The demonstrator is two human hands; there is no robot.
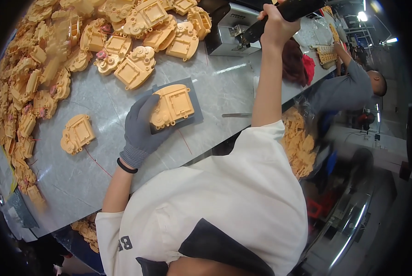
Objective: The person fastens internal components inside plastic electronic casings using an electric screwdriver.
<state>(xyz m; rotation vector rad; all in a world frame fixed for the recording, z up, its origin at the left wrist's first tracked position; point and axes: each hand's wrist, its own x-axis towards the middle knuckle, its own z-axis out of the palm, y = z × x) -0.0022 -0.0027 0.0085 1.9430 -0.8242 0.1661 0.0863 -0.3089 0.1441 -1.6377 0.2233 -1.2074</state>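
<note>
My left hand [142,125], in a grey knitted glove, grips the left side of a yellow-orange plastic housing [174,105]. This housing lies face up in a dark grey block fixture [197,110] on the table. Up at the top right, my bare right hand [278,26] is wrapped round a black powered screwdriver [302,8]. The driver's lower end points left, at the front of a metallic box [226,27] that looks like a screw feeder. A single housing [77,134] with a thin red wire sits left of my gloved hand.
Many similar housings [45,41] are heaped along the table's left and far sides. A thin metal tool [236,115] lies near the table's front edge. Dark red cloth [294,62] sits beyond my right forearm. A co-worker in grey [344,92] works farther along the bench. Bagged housings [298,142] stand below it.
</note>
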